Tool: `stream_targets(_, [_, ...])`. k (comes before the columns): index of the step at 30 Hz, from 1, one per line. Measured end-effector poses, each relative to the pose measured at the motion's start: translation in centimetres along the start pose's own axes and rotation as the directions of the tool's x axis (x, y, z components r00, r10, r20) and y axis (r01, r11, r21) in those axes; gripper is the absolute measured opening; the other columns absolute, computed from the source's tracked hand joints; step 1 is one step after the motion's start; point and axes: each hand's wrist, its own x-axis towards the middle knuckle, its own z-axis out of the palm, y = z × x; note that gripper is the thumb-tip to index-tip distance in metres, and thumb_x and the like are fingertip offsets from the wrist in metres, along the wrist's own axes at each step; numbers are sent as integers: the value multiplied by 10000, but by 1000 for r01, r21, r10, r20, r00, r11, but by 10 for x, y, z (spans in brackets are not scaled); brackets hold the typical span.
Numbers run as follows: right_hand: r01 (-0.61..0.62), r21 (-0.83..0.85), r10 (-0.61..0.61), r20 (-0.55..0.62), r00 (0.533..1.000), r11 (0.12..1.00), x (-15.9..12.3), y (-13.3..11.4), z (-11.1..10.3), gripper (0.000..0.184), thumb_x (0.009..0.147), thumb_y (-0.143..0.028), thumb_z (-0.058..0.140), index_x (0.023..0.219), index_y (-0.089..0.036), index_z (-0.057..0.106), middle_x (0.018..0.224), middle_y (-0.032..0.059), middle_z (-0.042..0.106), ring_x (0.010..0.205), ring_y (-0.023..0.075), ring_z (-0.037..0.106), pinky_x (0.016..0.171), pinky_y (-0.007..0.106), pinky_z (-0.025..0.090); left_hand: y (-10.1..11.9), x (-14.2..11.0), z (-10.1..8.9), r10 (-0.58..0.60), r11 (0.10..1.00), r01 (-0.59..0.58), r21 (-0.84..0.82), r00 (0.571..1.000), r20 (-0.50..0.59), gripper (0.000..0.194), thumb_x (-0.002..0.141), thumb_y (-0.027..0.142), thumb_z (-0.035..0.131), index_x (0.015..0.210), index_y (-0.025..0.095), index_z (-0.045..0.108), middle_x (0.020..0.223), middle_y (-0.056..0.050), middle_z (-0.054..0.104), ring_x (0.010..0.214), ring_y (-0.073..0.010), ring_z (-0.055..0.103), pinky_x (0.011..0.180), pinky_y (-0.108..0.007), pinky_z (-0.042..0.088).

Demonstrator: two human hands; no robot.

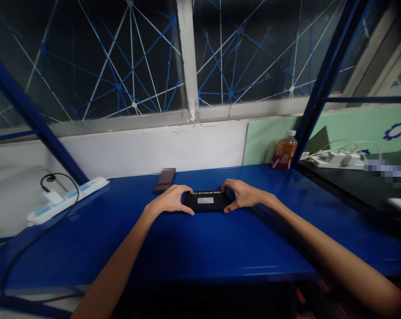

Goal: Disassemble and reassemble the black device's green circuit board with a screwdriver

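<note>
A flat black rectangular box-like device (pixel 205 206) with a white label on its upper face and small yellow marks along its far edge is between my hands. My left hand (pixel 172 199) grips its left end, thumb at the near edge and fingers at the far edge. At its right end, my right hand (pixel 238 195) holds it the same way. The device is at the blue tabletop (pixel 187 248); whether it rests on it or is slightly raised, I cannot tell. Just beyond my left hand lies a dark phone (pixel 165 180).
A white power strip (pixel 70 199) with a black cable lies on the left. A bottle of amber drink (pixel 285 150) stands at the back right, near a blue frame post (pixel 320 97). Another power strip with white plugs (pixel 340 159) sits on a black surface farther right.
</note>
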Motion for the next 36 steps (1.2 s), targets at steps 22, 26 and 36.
stream_targets(22, [3, -17, -3, -6, 1000, 1000, -1, -5, -3, 612, 554, -586, 748, 962, -174, 551, 973, 73, 552, 843, 228, 524, 708, 330, 413, -1, 3, 2, 2, 1000, -3, -4, 999, -34, 657, 546, 596, 738, 1065, 228, 573, 1167, -84, 584, 1033, -312, 543, 823, -368, 407])
stream_targets(26, [-7, -33, 6, -31, 999, 999, 0, -5, -2, 624, 545, -587, 750, 967, -175, 545, 972, 72, 560, 833, 227, 525, 698, 328, 412, 1, 2, 2, -13, 1000, 13, 1, 998, -55, 666, 538, 597, 745, 1072, 236, 576, 1157, -79, 593, 1029, -320, 549, 821, -373, 414])
stream_targets(36, [20, -35, -21, -20, 1000, 999, -1, -8, -2, 572, 605, -525, 739, 1016, -175, 549, 985, 73, 550, 850, 222, 518, 704, 321, 408, -1, 3, 2, -9, 1000, 9, 2, 999, -38, 666, 555, 613, 733, 1083, 236, 581, 1165, -75, 595, 1050, -319, 543, 851, -390, 410])
